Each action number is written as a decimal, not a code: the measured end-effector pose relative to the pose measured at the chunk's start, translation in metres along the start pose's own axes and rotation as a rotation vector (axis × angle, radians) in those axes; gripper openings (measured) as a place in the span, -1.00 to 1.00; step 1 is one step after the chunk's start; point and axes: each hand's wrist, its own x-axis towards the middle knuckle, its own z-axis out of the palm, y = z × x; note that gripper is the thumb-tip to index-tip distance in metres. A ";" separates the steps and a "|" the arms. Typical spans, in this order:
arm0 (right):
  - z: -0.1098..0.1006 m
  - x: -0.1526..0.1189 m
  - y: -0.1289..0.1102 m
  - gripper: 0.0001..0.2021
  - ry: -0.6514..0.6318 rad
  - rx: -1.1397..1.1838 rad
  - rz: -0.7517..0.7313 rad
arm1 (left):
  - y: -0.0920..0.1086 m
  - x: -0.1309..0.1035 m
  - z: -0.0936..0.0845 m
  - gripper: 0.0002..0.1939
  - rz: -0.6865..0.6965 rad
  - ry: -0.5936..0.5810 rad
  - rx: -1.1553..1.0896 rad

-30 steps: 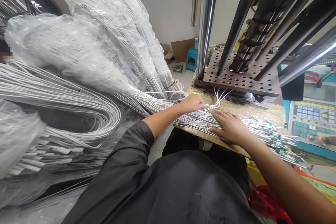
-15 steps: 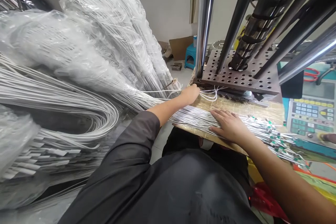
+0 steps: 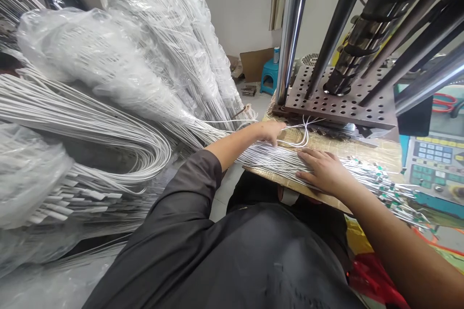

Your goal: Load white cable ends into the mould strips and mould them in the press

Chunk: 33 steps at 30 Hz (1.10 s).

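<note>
A long bundle of thin white cables (image 3: 268,158) lies across the work surface (image 3: 393,154), its green-and-silver ends spread to the right. My right hand (image 3: 322,166) rests flat on the bundle with fingers spread. Over the upper edge of the bundle is my left hand (image 3: 272,131), thumb apart and fingers stretched to the right. It touches or hovers beside the cables; which one I cannot tell. Just right of its fingertips, a few loose white cables (image 3: 304,137) curl below the machine plate.
A perforated metal plate (image 3: 340,99) with upright rods stands behind the surface. Plastic-wrapped cable bundles (image 3: 108,58) fill the left side. A keypad panel (image 3: 435,164) is at the right, a blue stool (image 3: 268,76) on the floor behind.
My left hand has gone from a closed grasp to stretched fingers and moved slightly down toward the bundle. My right hand stays flat on it. The whole view has shifted a little.
</note>
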 end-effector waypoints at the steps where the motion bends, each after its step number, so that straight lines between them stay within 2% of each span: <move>1: -0.001 0.001 -0.002 -0.43 0.023 -0.003 -0.010 | 0.000 -0.005 0.001 0.02 0.038 0.033 -0.023; 3: -0.002 0.004 -0.007 -0.52 0.066 -0.005 -0.005 | 0.003 -0.020 0.006 -0.10 0.068 0.172 -0.013; 6: -0.003 0.016 -0.020 -0.66 0.095 -0.002 0.007 | 0.014 -0.051 0.023 -0.57 0.034 0.471 0.100; 8: -0.002 0.028 -0.030 -0.70 0.089 -0.010 -0.001 | 0.019 -0.071 0.039 -0.80 0.032 0.554 0.132; 12: -0.001 0.053 -0.044 -0.72 0.038 -0.030 0.005 | 0.016 -0.090 0.068 -0.82 0.103 0.484 0.174; 15: -0.002 0.063 -0.048 -0.75 0.001 -0.042 -0.012 | 0.011 -0.090 0.077 -0.81 0.163 0.443 0.263; 20: -0.004 0.064 -0.056 -0.68 0.036 -0.130 -0.084 | 0.011 -0.090 0.077 -0.79 0.194 0.444 0.364; 24: -0.003 0.064 -0.061 -0.65 0.051 -0.220 -0.117 | 0.012 -0.090 0.072 -0.79 0.159 0.435 0.358; 28: -0.009 0.066 -0.061 -0.65 0.044 -0.164 -0.068 | 0.008 -0.095 0.067 -0.79 0.137 0.434 0.356; 33: -0.017 0.070 -0.060 -0.73 -0.071 -0.037 0.035 | -0.002 -0.102 0.071 -0.77 0.137 0.453 0.339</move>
